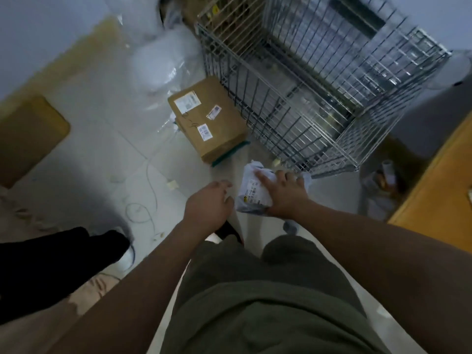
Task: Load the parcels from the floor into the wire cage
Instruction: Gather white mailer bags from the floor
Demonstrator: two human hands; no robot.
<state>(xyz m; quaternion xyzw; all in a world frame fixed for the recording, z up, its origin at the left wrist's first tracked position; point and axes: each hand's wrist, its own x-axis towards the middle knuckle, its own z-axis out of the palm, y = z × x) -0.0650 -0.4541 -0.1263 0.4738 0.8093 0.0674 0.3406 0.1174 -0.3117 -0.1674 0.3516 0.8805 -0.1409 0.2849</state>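
Parcel bag (251, 191), a soft grey one with a printed label, is low in front of the person, near the front corner of the wire cage (258, 106) and not yet inside it. I cannot tell if it rests on the floor (102, 129) or is lifted. The right hand (286, 195) is spread wide over it, fingers bent over its far edge and the thumb at the near edge, so it seems to grip it. The left hand (209, 204) is just beside the bag, fingers loosely bent, holding nothing. The plastic looks limp and slippery, so a one-hand grip could lose it, or it could catch on the cage rim. The thin cable (150, 175) on the floor could trip a foot.
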